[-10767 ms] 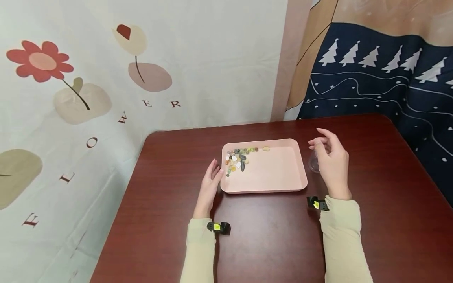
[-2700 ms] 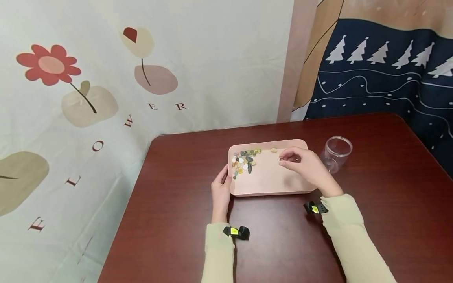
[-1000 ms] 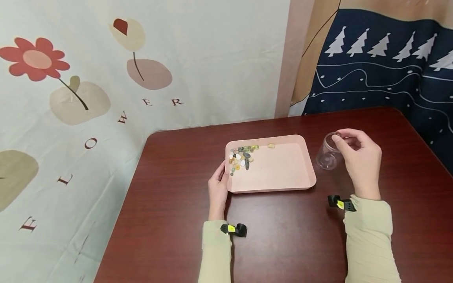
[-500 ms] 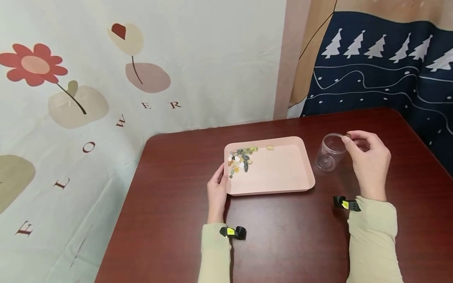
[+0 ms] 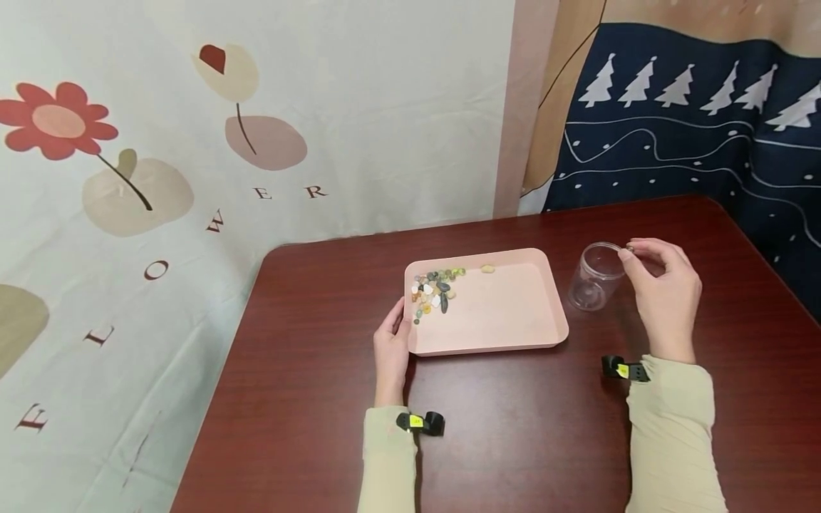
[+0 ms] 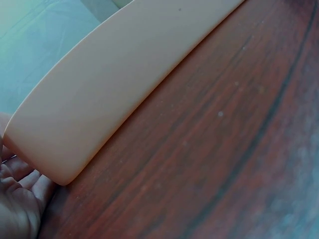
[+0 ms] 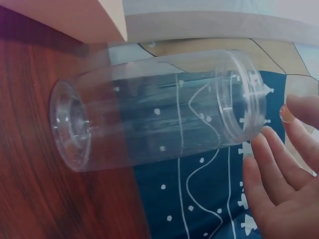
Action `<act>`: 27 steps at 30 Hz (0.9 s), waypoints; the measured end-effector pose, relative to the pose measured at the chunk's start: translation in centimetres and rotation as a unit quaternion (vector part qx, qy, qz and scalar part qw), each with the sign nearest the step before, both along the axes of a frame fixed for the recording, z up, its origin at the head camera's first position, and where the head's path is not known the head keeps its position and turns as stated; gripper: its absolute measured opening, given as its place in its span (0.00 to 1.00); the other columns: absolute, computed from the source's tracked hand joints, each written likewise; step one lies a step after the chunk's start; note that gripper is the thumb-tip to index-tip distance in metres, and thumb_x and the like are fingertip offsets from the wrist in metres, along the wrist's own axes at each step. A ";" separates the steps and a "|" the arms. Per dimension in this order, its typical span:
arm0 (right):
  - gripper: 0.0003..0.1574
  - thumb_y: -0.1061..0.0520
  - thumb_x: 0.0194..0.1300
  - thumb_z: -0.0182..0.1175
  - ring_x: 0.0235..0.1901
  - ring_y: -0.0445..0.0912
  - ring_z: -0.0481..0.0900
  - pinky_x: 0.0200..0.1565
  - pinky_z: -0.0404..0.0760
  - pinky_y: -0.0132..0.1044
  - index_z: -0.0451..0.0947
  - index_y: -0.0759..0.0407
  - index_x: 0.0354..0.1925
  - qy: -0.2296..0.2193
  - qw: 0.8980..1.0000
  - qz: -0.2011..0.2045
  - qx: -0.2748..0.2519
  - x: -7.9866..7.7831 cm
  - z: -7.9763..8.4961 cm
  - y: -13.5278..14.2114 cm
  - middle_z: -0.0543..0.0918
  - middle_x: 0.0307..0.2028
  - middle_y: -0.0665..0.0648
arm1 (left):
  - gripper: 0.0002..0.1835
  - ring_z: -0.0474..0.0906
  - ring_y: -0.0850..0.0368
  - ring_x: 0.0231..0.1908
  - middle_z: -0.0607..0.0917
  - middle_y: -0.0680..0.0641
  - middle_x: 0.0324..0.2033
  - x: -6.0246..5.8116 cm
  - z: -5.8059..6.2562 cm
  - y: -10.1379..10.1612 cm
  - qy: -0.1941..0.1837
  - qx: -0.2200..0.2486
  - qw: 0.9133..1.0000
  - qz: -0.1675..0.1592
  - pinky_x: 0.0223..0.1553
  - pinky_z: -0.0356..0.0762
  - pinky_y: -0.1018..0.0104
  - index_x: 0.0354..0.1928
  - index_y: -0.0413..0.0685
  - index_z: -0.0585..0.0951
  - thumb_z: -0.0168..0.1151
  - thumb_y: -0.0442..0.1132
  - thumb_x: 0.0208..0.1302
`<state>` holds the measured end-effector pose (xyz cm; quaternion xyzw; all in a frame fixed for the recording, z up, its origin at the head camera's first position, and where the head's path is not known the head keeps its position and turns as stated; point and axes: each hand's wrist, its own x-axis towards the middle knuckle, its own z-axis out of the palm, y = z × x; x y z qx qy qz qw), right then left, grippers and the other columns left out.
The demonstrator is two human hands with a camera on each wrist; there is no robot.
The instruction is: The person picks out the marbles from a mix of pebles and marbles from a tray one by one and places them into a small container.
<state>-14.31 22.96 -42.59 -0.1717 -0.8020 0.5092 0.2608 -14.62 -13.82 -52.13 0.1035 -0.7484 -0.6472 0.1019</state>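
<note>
My right hand (image 5: 670, 299) pinches a small orange-brown pebble (image 7: 286, 113) between thumb and index finger, just beside the rim of a clear plastic jar (image 5: 593, 281). The jar stands upright and lidless, right of a pink tray (image 5: 500, 313). In the right wrist view the other fingers spread close to the jar's mouth. My left hand (image 5: 391, 353) holds the tray's left edge; in the left wrist view its fingers lie against the outer wall, partly hidden. Several mixed pebbles (image 5: 430, 288) cluster in the tray's left part, and one yellowish stone (image 5: 488, 269) lies alone near the back wall.
The dark red wooden table (image 5: 500, 434) reaches back to a pale flower-print cloth (image 5: 385, 107) and a navy tree-print cloth (image 5: 673, 142). Each wrist wears a black strap with a small camera.
Earlier my right hand was over the tray pinching a small piece; it has moved right to the jar's rim. In the last half second it shifted slightly. My left hand stays at the tray.
</note>
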 end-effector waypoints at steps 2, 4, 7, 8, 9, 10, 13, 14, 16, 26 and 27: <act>0.19 0.46 0.54 0.62 0.42 0.36 0.74 0.39 0.71 0.20 0.80 0.46 0.45 -0.009 1.000 0.005 -0.002 -0.1 -0.2 0.0 0.78 0.45 0.45 | 0.19 0.68 0.65 0.54 0.75 0.57 0.52 0.0 0.0 -0.1 -0.002 -0.002 1.000 0.002 0.54 0.66 0.68 0.55 0.58 0.74 0.51 0.36 0.63; 0.19 0.45 0.54 0.61 0.43 0.36 0.74 0.41 0.72 0.21 0.79 0.46 0.46 -0.015 1.000 0.009 -0.007 -0.1 -0.4 0.0 0.78 0.46 0.44 | 0.19 0.68 0.65 0.54 0.75 0.56 0.53 0.0 0.1 0.0 -0.003 -0.001 1.000 -0.001 0.53 0.66 0.68 0.56 0.58 0.74 0.51 0.36 0.63; 0.19 0.45 0.55 0.61 0.44 0.36 0.75 0.43 0.72 0.22 0.79 0.45 0.46 -0.019 1.000 0.016 -0.008 -0.2 -0.5 0.0 0.78 0.47 0.44 | 0.19 0.68 0.65 0.54 0.74 0.56 0.53 -0.1 0.2 0.0 -0.007 0.009 1.000 -0.007 0.53 0.66 0.68 0.56 0.58 0.73 0.52 0.38 0.63; 0.19 0.45 0.55 0.61 0.44 0.35 0.75 0.43 0.72 0.22 0.79 0.45 0.46 -0.020 1.000 0.018 -0.007 -0.2 -0.6 0.0 0.78 0.46 0.44 | 0.19 0.68 0.65 0.54 0.74 0.56 0.54 -0.1 0.3 0.0 -0.008 0.014 1.000 -0.010 0.53 0.66 0.68 0.57 0.58 0.73 0.52 0.38 0.63; 0.19 0.45 0.55 0.61 0.44 0.35 0.75 0.43 0.72 0.22 0.79 0.46 0.46 -0.020 1.000 0.019 -0.007 -0.3 -0.6 0.0 0.78 0.46 0.44 | 0.19 0.68 0.64 0.54 0.74 0.55 0.54 0.0 0.3 0.0 -0.008 0.020 1.000 -0.012 0.53 0.66 0.67 0.57 0.56 0.73 0.52 0.38 0.64; 0.19 0.45 0.55 0.61 0.44 0.35 0.75 0.42 0.72 0.22 0.79 0.46 0.46 -0.021 1.000 0.020 -0.006 -0.3 -0.7 -0.1 0.79 0.46 0.44 | 0.19 0.68 0.64 0.54 0.74 0.55 0.54 0.0 0.3 -0.1 -0.010 0.022 1.000 -0.013 0.53 0.66 0.68 0.57 0.56 0.72 0.52 0.38 0.64; 0.20 0.44 0.55 0.60 0.44 0.35 0.75 0.40 0.72 0.21 0.79 0.46 0.47 -0.034 0.999 0.022 -0.011 -0.2 -0.8 -0.1 0.79 0.46 0.45 | 0.20 0.67 0.64 0.55 0.73 0.54 0.55 0.1 0.2 -0.2 -0.012 0.024 1.000 -0.015 0.54 0.65 0.67 0.58 0.55 0.72 0.51 0.38 0.64; 0.20 0.44 0.55 0.60 0.44 0.35 0.75 0.39 0.72 0.20 0.78 0.46 0.47 -0.040 0.999 0.021 -0.012 -0.2 -0.8 -0.1 0.79 0.45 0.46 | 0.20 0.67 0.63 0.55 0.73 0.54 0.55 0.1 0.2 -0.2 -0.012 0.024 1.000 -0.015 0.54 0.65 0.67 0.58 0.55 0.72 0.51 0.38 0.64; 0.21 0.43 0.55 0.60 0.44 0.36 0.75 0.39 0.72 0.20 0.78 0.45 0.48 -0.053 0.998 0.019 -0.014 -0.2 -0.9 -0.1 0.79 0.46 0.47 | 0.20 0.67 0.64 0.55 0.73 0.55 0.55 0.2 0.2 -0.2 -0.012 0.019 1.000 -0.015 0.54 0.65 0.68 0.58 0.56 0.72 0.51 0.37 0.64; 0.23 0.41 0.55 0.59 0.44 0.37 0.75 0.37 0.71 0.20 0.77 0.44 0.49 -0.082 0.997 0.015 -0.005 -0.4 -1.2 0.1 0.79 0.46 0.49 | 0.19 0.69 0.63 0.53 0.75 0.55 0.53 0.1 0.0 0.0 0.007 0.012 1.000 -0.004 0.52 0.68 0.66 0.56 0.57 0.74 0.51 0.36 0.62; 0.23 0.41 0.55 0.59 0.44 0.37 0.75 0.36 0.71 0.20 0.77 0.45 0.49 -0.081 0.997 0.015 -0.003 -0.4 -1.2 0.1 0.79 0.46 0.50 | 0.19 0.69 0.63 0.53 0.75 0.55 0.53 0.1 0.0 0.0 0.008 0.011 1.000 -0.004 0.52 0.68 0.66 0.56 0.57 0.74 0.51 0.36 0.62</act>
